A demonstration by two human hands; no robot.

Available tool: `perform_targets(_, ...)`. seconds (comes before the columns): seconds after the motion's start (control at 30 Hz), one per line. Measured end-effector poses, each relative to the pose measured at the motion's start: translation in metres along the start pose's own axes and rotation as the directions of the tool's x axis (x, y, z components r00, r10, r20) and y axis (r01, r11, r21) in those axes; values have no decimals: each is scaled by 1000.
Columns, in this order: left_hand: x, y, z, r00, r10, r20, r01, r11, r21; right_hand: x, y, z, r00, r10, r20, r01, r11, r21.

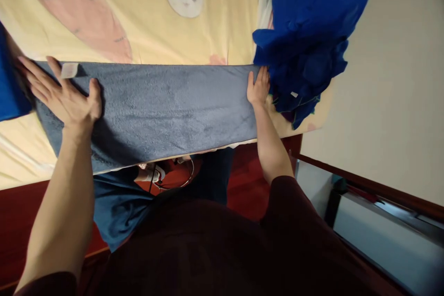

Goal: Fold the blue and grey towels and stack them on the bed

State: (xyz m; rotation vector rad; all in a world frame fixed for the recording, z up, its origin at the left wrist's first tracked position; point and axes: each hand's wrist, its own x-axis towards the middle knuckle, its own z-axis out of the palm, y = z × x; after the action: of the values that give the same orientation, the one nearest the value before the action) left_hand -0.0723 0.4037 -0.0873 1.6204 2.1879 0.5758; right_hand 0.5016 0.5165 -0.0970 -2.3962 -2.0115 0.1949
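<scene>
A grey-blue towel (176,106) lies folded into a long strip along the near edge of the bed. My left hand (67,97) rests flat on its left end, fingers spread, beside a small white tag (70,70). At the towel's right end my right hand (259,87) lies flat with its fingers stretched out. Those fingertips reach the edge of a crumpled heap of blue cloth (305,32). Neither hand grips anything.
Under the towel is a yellow bed sheet (225,4) printed with a rabbit and a carrot. Another blue cloth (12,88) sits at the far left. A pale wall or panel (388,92) stands on the right. Below the bed edge is a red floor (246,180).
</scene>
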Motion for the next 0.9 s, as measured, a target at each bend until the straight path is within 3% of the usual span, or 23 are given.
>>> perform_targets(0.1,7,-4,0,995,-98,30,97,994,50,7,6,0,999,-40,-3,40,999,0)
perform_targets(0.33,11,-15,8,994,-104,-15,105,989,107,19,-3,-27,975,-142,-170,136,990,-45)
perform_targets(0.43,14,-23,14,994,-103,-25,105,981,160,64,8,-40,987,-150,-61,144,985,-91)
perform_targets(0.53,14,-26,16,997,-68,-47,75,985,156,114,23,-45,993,-57,100,74,982,-172)
perform_targets(0.63,11,-22,14,997,-55,-54,63,988,139,132,21,-45,988,4,154,30,976,-214)
perform_targets(0.73,9,-15,12,996,-60,-61,68,988,137,95,0,-46,1000,27,12,-25,991,-132)
perform_targets(0.83,11,-16,13,997,-70,-40,75,987,139,19,-21,-47,979,-53,-198,42,997,-60)
perform_targets(0.9,15,-19,14,995,-101,-13,101,986,134,-29,-22,-44,974,-201,-101,197,979,-49)
